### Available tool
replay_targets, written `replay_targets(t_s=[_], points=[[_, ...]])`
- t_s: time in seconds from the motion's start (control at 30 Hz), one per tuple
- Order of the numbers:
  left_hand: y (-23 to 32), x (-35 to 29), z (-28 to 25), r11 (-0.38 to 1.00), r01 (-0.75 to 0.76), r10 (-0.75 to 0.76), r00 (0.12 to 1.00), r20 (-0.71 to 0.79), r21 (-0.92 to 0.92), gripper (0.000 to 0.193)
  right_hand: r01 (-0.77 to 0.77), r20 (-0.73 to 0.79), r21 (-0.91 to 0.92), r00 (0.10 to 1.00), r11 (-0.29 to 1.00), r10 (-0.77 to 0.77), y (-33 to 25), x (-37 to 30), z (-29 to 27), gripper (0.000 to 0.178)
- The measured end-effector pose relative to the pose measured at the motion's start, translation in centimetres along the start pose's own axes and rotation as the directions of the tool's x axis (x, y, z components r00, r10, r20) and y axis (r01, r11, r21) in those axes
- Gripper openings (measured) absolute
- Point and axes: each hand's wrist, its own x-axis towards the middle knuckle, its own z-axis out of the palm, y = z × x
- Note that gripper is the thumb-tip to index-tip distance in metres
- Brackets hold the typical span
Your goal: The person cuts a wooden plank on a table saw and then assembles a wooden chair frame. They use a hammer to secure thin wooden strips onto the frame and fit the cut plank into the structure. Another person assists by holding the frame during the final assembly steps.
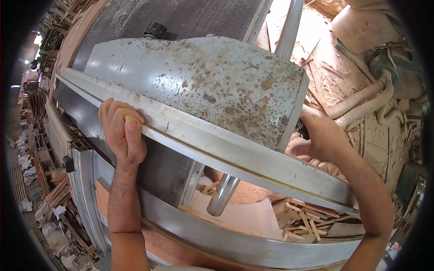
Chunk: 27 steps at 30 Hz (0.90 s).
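Note:
A long aluminium fence rail (203, 140) runs slantwise across the saw table (167, 178), from far left to near right. Fixed along its far side is a grey metal fence body (203, 86), spotted with rust. My left hand (122, 128) is closed around the rail's near edge, thumb raised on top. At the body's right end my right hand (323, 137) is curled around a black knob (302, 130), mostly hidden by the fingers. Beneath the rail a round steel bar (224, 195) sticks out toward me. A black knob-like part (155, 30) stands behind the body.
Another metal rail (253, 248) crosses in front of me. Wood offcuts (312, 221) lie on the floor at the lower right. Sawdust and ribbed hoses (361, 101) spread at the far right, near a stuffed dust bag (364, 27). Scrap wood (54, 198) is heaped at the left.

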Motion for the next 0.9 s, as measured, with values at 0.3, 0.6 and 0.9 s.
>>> replay_targets(t_s=[0.3,0.6,0.9], points=[[-0.5,-0.5,0.7,0.999,-0.044,0.044,0.997,-0.067,-0.008,0.027,0.047,-0.068,0.436,0.998,0.899,-0.02,4.0,2.0,-0.6,0.045],[-0.9,-0.3,0.3,0.995,-0.095,0.095,0.988,-0.119,0.004,0.023,-0.023,-0.05,0.659,0.996,0.752,0.074,3.7,1.7,1.7,0.033],[-1.2,-0.7,0.4,0.997,-0.073,0.064,0.978,-0.2,-0.038,0.021,-0.27,0.241,0.656,0.96,0.705,0.144,3.1,2.5,0.6,0.034]])
